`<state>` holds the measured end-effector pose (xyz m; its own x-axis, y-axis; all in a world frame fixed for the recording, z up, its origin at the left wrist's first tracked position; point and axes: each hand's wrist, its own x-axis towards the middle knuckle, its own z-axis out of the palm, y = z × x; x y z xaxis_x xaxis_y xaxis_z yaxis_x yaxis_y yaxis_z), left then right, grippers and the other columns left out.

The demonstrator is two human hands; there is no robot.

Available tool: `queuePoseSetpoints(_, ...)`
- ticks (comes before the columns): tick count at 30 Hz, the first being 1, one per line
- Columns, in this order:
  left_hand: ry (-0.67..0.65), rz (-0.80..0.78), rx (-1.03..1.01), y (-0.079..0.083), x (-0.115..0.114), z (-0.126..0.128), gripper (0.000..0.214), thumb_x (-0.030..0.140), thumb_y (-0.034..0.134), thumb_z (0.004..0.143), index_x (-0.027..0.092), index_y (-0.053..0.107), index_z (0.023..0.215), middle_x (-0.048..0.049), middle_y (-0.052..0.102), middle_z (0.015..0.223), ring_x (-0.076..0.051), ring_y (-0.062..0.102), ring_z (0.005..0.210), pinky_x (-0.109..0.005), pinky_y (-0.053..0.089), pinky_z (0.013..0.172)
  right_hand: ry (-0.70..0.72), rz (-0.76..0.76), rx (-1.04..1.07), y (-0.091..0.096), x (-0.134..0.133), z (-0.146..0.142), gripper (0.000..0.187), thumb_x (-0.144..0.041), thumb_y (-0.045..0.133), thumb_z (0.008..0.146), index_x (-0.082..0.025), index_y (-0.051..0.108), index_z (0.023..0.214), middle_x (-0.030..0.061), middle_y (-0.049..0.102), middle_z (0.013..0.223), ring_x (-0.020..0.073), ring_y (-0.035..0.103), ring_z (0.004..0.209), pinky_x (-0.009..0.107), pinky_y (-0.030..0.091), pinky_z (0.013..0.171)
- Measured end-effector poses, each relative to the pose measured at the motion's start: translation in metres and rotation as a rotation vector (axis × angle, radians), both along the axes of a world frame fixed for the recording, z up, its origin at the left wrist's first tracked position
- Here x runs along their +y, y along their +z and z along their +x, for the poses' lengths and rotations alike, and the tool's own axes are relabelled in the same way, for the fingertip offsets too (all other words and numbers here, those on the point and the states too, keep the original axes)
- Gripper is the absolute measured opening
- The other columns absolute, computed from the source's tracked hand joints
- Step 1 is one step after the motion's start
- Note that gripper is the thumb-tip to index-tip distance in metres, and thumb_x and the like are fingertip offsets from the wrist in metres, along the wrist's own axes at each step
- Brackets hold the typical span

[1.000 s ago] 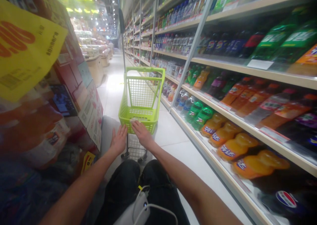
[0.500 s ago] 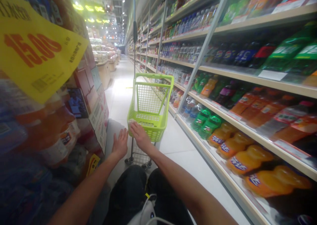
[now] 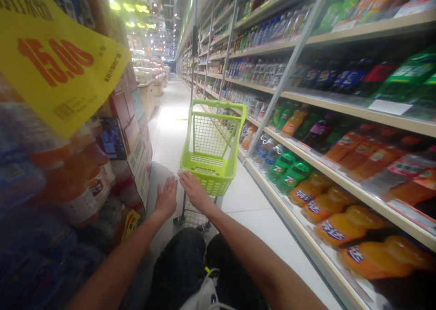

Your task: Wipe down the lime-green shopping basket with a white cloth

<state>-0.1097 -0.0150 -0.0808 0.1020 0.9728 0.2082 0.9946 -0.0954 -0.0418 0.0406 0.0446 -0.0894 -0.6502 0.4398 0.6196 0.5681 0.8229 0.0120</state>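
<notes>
A lime-green shopping basket (image 3: 211, 164) rides on a small wheeled trolley (image 3: 192, 217) in the aisle ahead of me. My right hand (image 3: 193, 189) rests on the basket's near rim, fingers stretched over the edge. Just left of the basket, my left hand (image 3: 166, 197) is held out with flat, spread fingers and holds nothing. My dark trousers (image 3: 190, 269) and a white device with a cable (image 3: 204, 296) show at the bottom.
Shelves on the right (image 3: 340, 119) hold orange soda bottles (image 3: 327, 228), green bottles (image 3: 286, 171) and cola. A display stack with a yellow price sign (image 3: 57, 69) crowds the left. The pale floor (image 3: 170, 123) runs on down the aisle.
The basket and trolley have shifted a little forward and right in view. My left hand has come off the basket rim and now hovers beside it. The right hand stays on the rim.
</notes>
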Motion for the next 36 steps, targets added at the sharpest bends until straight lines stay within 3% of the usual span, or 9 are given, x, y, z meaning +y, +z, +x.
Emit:
queuePoseSetpoints(4, 0.026, 0.01, -0.038, 0.012, 0.005, -0.002, 0.073, 0.006, 0.038, 0.067, 0.009, 0.024, 0.139, -0.0126, 0.018, 0.148, -0.025, 0.015, 0.136, -0.055, 0.016, 0.106, -0.058, -0.002, 0.016, 0.022, 0.011, -0.015, 0.037, -0.009, 0.041, 0.088, -0.013, 0.05, 0.123, 0.0131, 0.042, 0.137, 0.0201, 0.025, 0.133, 0.044, 0.028, 0.107)
queuePoseSetpoints(12, -0.001, -0.005, -0.037, 0.006, 0.003, -0.002, 0.071, 0.007, 0.038, 0.069, 0.009, 0.025, 0.138, -0.0108, 0.019, 0.148, -0.024, 0.014, 0.136, -0.053, 0.013, 0.107, -0.056, -0.078, -0.137, -0.026, -0.004, -0.008, 0.031, -0.006, 0.043, 0.085, -0.009, 0.058, 0.112, 0.0165, 0.051, 0.128, 0.0243, 0.04, 0.125, 0.045, 0.041, 0.098)
queuePoseSetpoints(19, 0.007, 0.004, -0.048, 0.017, 0.007, 0.001, 0.075, 0.007, 0.04, 0.065, 0.008, 0.025, 0.138, -0.0124, 0.02, 0.147, -0.026, 0.016, 0.136, -0.054, 0.016, 0.106, -0.017, 0.014, -0.005, -0.001, -0.001, 0.004, 0.039, -0.008, 0.038, 0.087, -0.014, 0.05, 0.124, 0.0123, 0.043, 0.136, 0.0205, 0.026, 0.133, 0.044, 0.031, 0.105)
queuePoseSetpoints(26, -0.041, -0.005, -0.007, 0.025, 0.009, 0.013, 0.074, 0.012, 0.042, 0.067, 0.009, 0.024, 0.139, -0.0115, 0.016, 0.148, -0.024, 0.012, 0.137, -0.052, 0.012, 0.108, -0.049, -0.025, -0.028, -0.032, -0.008, 0.018, 0.034, -0.006, 0.038, 0.087, -0.012, 0.057, 0.114, 0.0145, 0.057, 0.121, 0.0207, 0.042, 0.124, 0.043, 0.043, 0.095)
queuePoseSetpoints(28, -0.039, -0.009, 0.007, 0.028, 0.012, 0.017, 0.073, 0.012, 0.041, 0.068, 0.009, 0.023, 0.139, -0.0109, 0.015, 0.149, -0.023, 0.011, 0.137, -0.051, 0.012, 0.108, -0.032, 0.008, 0.044, -0.026, -0.013, 0.019, 0.037, -0.005, 0.036, 0.087, -0.012, 0.054, 0.119, 0.0137, 0.054, 0.125, 0.0198, 0.035, 0.128, 0.042, 0.041, 0.098)
queuePoseSetpoints(31, -0.03, 0.002, 0.036, 0.038, 0.023, 0.024, 0.07, 0.011, 0.038, 0.072, 0.01, 0.02, 0.14, -0.0096, 0.013, 0.149, -0.023, 0.008, 0.137, -0.051, 0.012, 0.108, -0.082, 0.027, 0.178, 0.004, -0.012, 0.016, 0.043, -0.004, 0.034, 0.086, -0.013, 0.048, 0.126, 0.0129, 0.047, 0.133, 0.0191, 0.024, 0.134, 0.044, 0.032, 0.105)
queuePoseSetpoints(34, -0.06, -0.005, 0.048, 0.051, 0.036, 0.032, 0.069, 0.011, 0.036, 0.074, 0.011, 0.019, 0.14, -0.0082, 0.013, 0.15, -0.023, 0.008, 0.137, -0.054, 0.011, 0.107, -0.18, -0.01, 0.187, 0.032, -0.002, 0.015, 0.045, -0.003, 0.036, 0.084, -0.012, 0.047, 0.126, 0.0136, 0.046, 0.133, 0.02, 0.025, 0.133, 0.045, 0.031, 0.105)
queuePoseSetpoints(36, -0.106, -0.047, 0.052, 0.058, 0.041, 0.036, 0.067, 0.01, 0.035, 0.074, 0.013, 0.021, 0.139, -0.0084, 0.018, 0.149, -0.023, 0.012, 0.137, -0.055, 0.01, 0.107, -0.219, -0.044, 0.128, 0.038, 0.004, 0.021, 0.044, -0.001, 0.038, 0.083, -0.011, 0.05, 0.124, 0.0145, 0.047, 0.132, 0.0217, 0.03, 0.131, 0.045, 0.033, 0.104)
